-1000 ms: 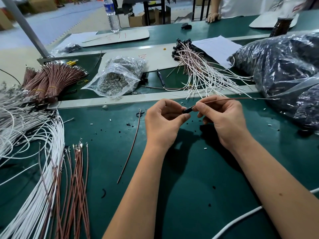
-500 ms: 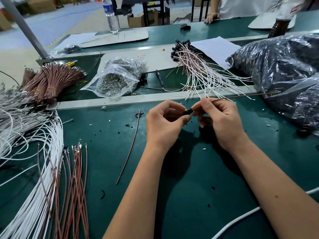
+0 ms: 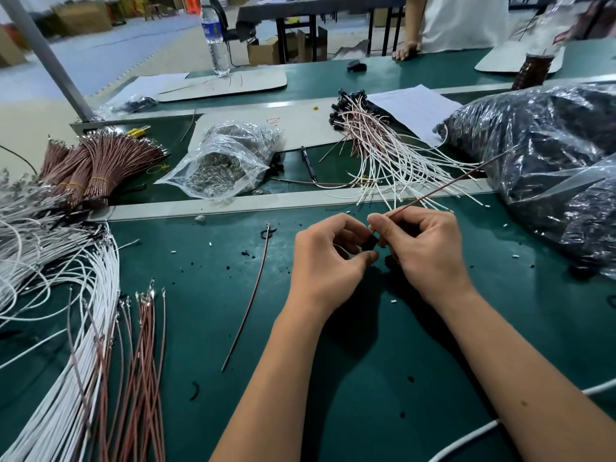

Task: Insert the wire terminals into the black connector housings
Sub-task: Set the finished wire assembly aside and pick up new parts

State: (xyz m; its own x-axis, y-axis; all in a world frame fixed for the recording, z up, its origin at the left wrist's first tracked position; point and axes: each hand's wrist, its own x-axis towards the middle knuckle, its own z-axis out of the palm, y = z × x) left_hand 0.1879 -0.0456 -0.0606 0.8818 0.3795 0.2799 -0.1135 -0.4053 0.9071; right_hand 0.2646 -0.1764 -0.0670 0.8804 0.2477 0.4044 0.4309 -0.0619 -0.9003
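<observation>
My left hand (image 3: 328,261) pinches a small black connector housing (image 3: 370,243) between thumb and fingers, just above the green mat. My right hand (image 3: 423,248) pinches a brown wire (image 3: 446,186) right at the housing; the wire slants up and to the right, over the big black bag. The wire's terminal end is hidden between my fingertips and the housing. A single loose brown wire (image 3: 250,301) lies on the mat left of my hands. Several brown wires with metal terminals (image 3: 143,355) lie at the lower left, beside a thick fan of white wires (image 3: 63,361).
A heap of finished white and brown wires with black housings (image 3: 376,151) lies beyond the grey rail (image 3: 233,201). Clear bag of metal terminals (image 3: 226,161) centre back, banded brown wire bundles (image 3: 96,165) back left, plastic bags of black housings (image 3: 546,155) right. Another person stands at the far table.
The brown wire's free end has swung upward, from nearly level to a steep slant. My right hand has shifted slightly left against the housing; both hands stay together.
</observation>
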